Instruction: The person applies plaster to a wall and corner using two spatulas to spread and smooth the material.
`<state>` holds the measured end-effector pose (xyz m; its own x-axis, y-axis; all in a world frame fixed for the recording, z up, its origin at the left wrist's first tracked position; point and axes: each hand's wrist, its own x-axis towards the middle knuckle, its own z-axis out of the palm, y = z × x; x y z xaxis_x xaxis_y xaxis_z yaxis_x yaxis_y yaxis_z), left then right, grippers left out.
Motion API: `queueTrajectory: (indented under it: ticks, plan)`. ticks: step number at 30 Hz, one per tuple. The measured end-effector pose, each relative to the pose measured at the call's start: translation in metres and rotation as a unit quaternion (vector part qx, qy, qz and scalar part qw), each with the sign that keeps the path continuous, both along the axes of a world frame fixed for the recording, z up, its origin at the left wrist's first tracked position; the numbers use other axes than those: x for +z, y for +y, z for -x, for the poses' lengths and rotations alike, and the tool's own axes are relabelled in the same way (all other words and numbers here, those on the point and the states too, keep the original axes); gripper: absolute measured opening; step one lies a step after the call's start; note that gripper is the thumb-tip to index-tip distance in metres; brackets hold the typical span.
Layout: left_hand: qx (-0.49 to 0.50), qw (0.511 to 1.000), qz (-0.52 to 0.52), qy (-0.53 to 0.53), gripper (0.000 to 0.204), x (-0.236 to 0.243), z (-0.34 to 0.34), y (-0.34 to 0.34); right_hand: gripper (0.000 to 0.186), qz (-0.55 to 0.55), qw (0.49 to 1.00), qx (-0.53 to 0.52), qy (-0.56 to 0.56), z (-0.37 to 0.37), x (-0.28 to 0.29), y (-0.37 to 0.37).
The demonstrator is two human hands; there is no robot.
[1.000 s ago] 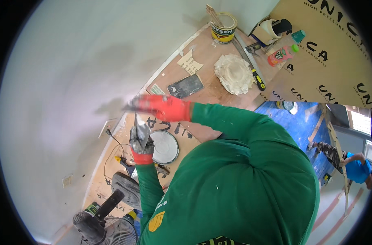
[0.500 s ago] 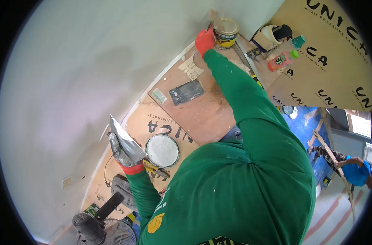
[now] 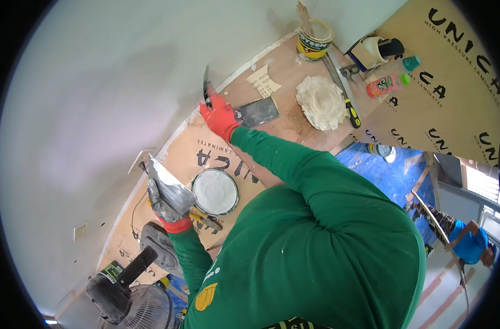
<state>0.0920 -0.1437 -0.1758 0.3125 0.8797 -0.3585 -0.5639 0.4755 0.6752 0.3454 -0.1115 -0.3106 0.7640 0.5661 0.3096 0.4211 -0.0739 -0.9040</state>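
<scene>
Wearing a grey-stained red glove, my left hand [image 3: 165,205] is closed around a wide metal putty blade [image 3: 174,186], its flat face turned up. My right hand [image 3: 219,118], in a red glove, grips a narrow tool with a dark, thin blade [image 3: 206,82], seemingly a putty knife; its blade points up beside the wall. Next to that hand a dark grey rectangular slab [image 3: 258,113] lies on the brown board [image 3: 285,140]. A round tub lid or tub of white material [image 3: 215,192] stands just right of my left hand, with yellow-handled pliers [image 3: 205,218] below it.
A yellow-black can [image 3: 314,41] with wooden sticks stands at the far corner. A crumpled whitish bundle [image 3: 321,102], a yellow-black handled saw [image 3: 351,112] and a pink bottle [image 3: 386,86] are on the right. A fan [image 3: 132,299] stands lower left. Another person [image 3: 469,241] works far right.
My right hand has moved from the can at the far corner leftward and nearer, bringing the dark-bladed tool to the wall. The whitish bundle has come into view. My left hand keeps the putty blade.
</scene>
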Motion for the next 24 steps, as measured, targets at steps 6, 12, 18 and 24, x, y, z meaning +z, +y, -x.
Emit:
queueTrajectory:
  ticks: [6,12,18,24]
  plan:
    - [-0.09,0.994,0.02,-0.06,0.056,-0.009,-0.02,-0.023,0.052,-0.041,0.979,0.198,-0.007,0.029,0.015,-0.07]
    - [-0.118,0.984,0.051,-0.121,0.061,-0.023,-0.054,-0.046,0.046,0.007,0.902,0.406,0.151,0.027,0.097,-0.122]
    - [-0.105,0.977,-0.036,-0.183,0.065,0.012,-0.062,-0.069,0.068,0.079,0.996,-0.039,-0.013,-0.117,0.082,-0.172]
    - [0.01,0.992,-0.104,-0.077,0.063,0.026,0.001,-0.098,0.113,0.271,0.872,-0.083,-0.399,-0.331,0.093,-0.161]
